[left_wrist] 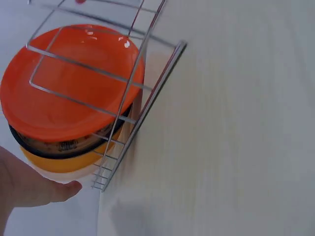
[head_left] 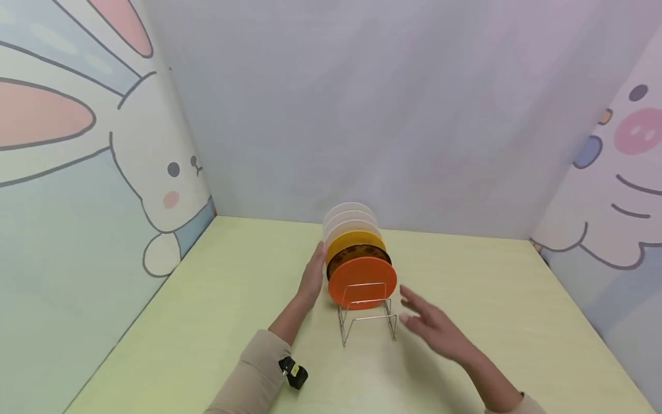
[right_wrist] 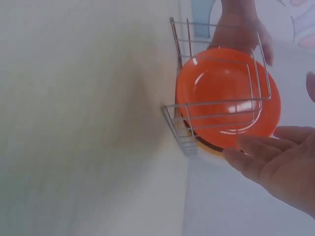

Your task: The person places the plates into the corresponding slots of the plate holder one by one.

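A metal wire dish rack (left_wrist: 142, 117) stands on the table with a row of plates upright in it. Nearest me is an orange plate (head_left: 362, 279); behind it come a dark-rimmed patterned plate (head_left: 360, 250), a yellow plate (head_left: 357, 236) and pale white plates (head_left: 350, 216). My left hand (head_left: 312, 279) lies along the left side of the row, its fingers extended; whether it touches the plates I cannot tell. To the right of the rack, my right hand (head_left: 438, 329) hovers with spread fingers, holding nothing, near the orange plate's edge.
The pale yellow table (head_left: 248, 276) reaches back to a plain grey cloth wall (head_left: 357, 115). Side panels with cartoon animals border it left and right. A black strap device (head_left: 293, 372) sits at my left sleeve. Front slots of the rack hold no plate.
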Available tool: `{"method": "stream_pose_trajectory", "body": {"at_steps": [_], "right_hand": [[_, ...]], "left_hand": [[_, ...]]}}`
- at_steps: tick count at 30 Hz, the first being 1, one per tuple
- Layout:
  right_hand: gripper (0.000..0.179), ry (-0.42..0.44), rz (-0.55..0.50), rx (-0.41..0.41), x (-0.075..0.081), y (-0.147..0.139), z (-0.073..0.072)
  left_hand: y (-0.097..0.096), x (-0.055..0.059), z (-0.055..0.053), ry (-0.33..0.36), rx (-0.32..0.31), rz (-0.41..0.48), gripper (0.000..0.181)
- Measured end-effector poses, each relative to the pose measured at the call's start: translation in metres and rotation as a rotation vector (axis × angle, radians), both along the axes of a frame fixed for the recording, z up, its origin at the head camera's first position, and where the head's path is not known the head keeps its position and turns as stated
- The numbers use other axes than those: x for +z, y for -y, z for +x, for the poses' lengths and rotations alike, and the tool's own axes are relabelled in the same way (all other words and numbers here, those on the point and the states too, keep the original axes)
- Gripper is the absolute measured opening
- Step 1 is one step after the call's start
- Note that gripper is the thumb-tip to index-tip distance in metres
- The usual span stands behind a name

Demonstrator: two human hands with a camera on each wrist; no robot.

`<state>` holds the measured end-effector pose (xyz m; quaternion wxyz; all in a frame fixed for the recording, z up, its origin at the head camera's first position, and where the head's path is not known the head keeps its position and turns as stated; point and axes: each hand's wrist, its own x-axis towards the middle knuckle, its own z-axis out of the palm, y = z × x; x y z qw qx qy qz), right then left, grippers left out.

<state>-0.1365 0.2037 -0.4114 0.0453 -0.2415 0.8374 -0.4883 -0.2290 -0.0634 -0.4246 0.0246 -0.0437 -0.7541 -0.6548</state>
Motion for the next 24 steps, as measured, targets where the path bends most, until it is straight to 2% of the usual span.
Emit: {"method": "stream_pose_trajectory", "body": {"at_steps": [3, 6, 9, 11, 15, 17, 20, 24], "right_hand": [[0.058, 0.018, -0.117, -0.089, 0.001, 0.005, -0.029], [0.059, 0.058, -0.172, -0.091, -0.002, 0.017, -0.055], [0.060, 0.121, -0.210, -0.066, -0.007, 0.027, -0.068], [0.061, 0.147, -0.244, -0.077, -0.009, 0.032, -0.069], [0.061, 0.169, -0.310, -0.125, -0.011, 0.036, -0.066], [0.063, 0.189, -0.322, -0.146, -0.010, 0.039, -0.063], [0.067, 0.206, -0.291, -0.180, -0.011, 0.043, -0.059], [0.067, 0.189, -0.257, -0.204, -0.011, 0.046, -0.055]], "left_hand": [[-0.006, 0.003, 0.016, -0.058, 0.014, -0.060, 0.065], [-0.012, 0.002, 0.024, -0.100, -0.012, -0.068, 0.062], [-0.018, 0.002, 0.029, -0.114, -0.025, -0.067, 0.059], [-0.021, 0.007, 0.032, -0.120, -0.038, -0.062, 0.057], [-0.022, 0.027, 0.041, -0.119, -0.073, -0.068, 0.055], [-0.021, 0.035, 0.042, -0.120, -0.091, -0.074, 0.053], [-0.016, 0.032, 0.033, -0.111, -0.113, -0.069, 0.053], [-0.010, 0.013, 0.015, -0.098, -0.127, -0.055, 0.055]]}}
